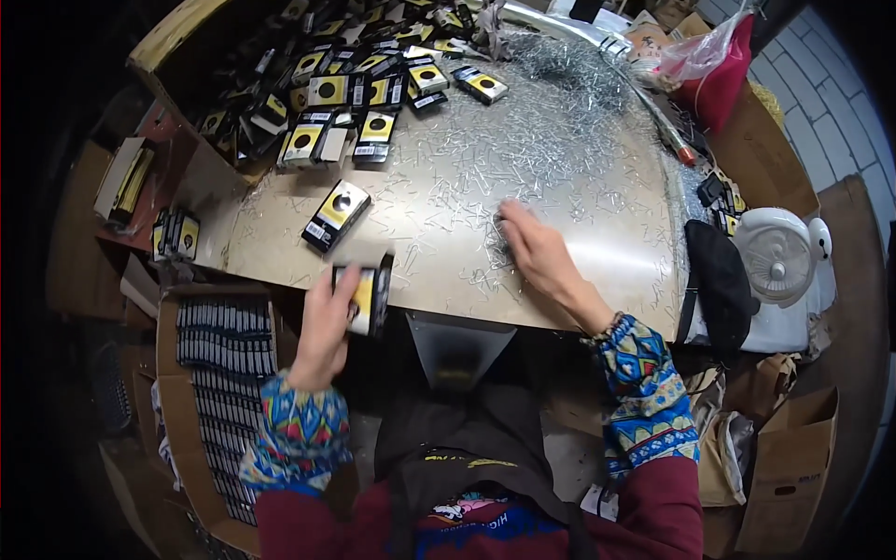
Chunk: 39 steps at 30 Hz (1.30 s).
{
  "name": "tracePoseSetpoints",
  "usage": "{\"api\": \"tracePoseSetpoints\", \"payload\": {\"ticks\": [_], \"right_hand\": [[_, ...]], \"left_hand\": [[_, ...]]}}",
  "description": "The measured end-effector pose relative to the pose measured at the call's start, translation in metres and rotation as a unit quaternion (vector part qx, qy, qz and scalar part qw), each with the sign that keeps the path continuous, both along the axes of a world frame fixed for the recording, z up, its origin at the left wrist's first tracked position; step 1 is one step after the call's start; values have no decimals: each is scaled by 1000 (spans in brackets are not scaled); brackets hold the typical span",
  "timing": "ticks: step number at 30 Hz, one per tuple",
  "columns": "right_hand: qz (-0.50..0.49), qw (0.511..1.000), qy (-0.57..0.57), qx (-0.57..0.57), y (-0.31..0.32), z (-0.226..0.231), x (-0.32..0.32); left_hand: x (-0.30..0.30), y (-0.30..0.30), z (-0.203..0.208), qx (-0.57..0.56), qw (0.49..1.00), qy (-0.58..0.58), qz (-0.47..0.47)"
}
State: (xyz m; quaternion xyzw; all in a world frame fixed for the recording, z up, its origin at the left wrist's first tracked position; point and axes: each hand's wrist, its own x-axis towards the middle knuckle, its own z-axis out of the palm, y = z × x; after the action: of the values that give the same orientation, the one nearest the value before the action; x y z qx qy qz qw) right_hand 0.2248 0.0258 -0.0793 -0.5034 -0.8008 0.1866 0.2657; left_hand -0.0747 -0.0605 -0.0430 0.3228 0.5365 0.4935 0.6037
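In my left hand (325, 322), at the table's front edge, is a small black, white and yellow cardboard box (367, 297). Its upper end looks blurred, so I cannot tell whether the flap is up. My right hand (541, 254) is low over the metal tabletop, fingers together and curled at a small bunch of thin silvery metal pins (497, 230); its palm side is hidden. A similar box (338, 217) lies on the table just beyond my left hand.
Loose pins (551, 126) spread over the table, heaped thickest at the back. Several more boxes (329, 91) pile up at the back left. A carton (173, 322) of packed boxes stands below on the left. A white fan (777, 266) and black cloth (717, 285) sit at the right edge.
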Motion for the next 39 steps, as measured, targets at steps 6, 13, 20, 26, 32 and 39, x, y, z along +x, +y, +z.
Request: {"api": "tracePoseSetpoints", "payload": {"ticks": [6, 13, 20, 26, 32, 39], "right_hand": [[-32, 990, -104, 89, 5, -6, -18], [-69, 987, -83, 121, -14, -12, -56], [-9, 991, -93, 95, -80, -15, -77], [54, 997, -48, 22, -125, 20, -70], [20, 999, 20, 43, -80, -1, -50], [26, 987, 27, 154, -108, -9, -48]], "left_hand": [[-7, -102, -92, -145, 986, -68, 39], [50, -128, -137, -161, 977, -30, -140], [71, -140, -131, -216, 961, -164, -51], [69, -142, -124, -209, 961, -182, -27], [70, -139, -123, -205, 957, -195, -60], [80, -159, -130, -70, 968, 176, -165]]}}
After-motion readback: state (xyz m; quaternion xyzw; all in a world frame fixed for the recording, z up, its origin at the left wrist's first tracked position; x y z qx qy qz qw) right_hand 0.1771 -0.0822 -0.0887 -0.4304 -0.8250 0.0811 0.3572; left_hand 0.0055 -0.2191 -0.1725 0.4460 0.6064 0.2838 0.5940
